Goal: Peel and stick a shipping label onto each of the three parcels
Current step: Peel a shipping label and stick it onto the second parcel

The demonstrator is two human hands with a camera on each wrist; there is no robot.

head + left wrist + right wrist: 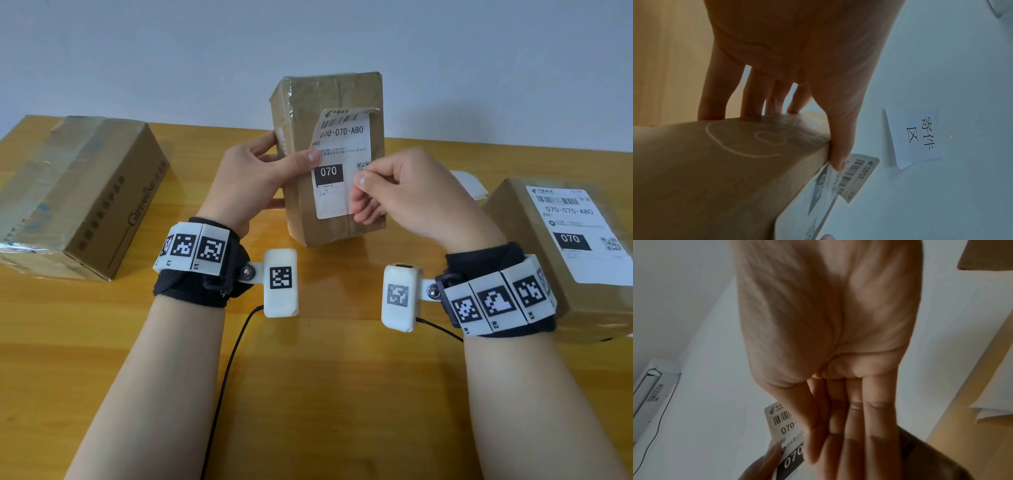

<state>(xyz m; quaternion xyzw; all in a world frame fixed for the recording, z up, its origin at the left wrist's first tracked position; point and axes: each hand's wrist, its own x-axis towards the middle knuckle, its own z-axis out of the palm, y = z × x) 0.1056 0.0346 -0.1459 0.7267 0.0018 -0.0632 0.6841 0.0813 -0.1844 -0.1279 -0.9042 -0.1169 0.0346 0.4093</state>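
A brown middle parcel stands upright on end at the table's centre. My left hand grips its left side, fingers behind, with the thumb pressing the left edge of a white shipping label. My right hand pinches the label's right edge at mid-height. The label's lower part lies on the parcel's front; its top strip curls away from the box. The right parcel lies flat and bears a label. The left parcel lies flat and shows no label.
The wooden table runs up to a pale wall. White backing paper lies behind my right hand, beside the right parcel. A paper sign hangs on the wall. Cables trail from both wrist cameras.
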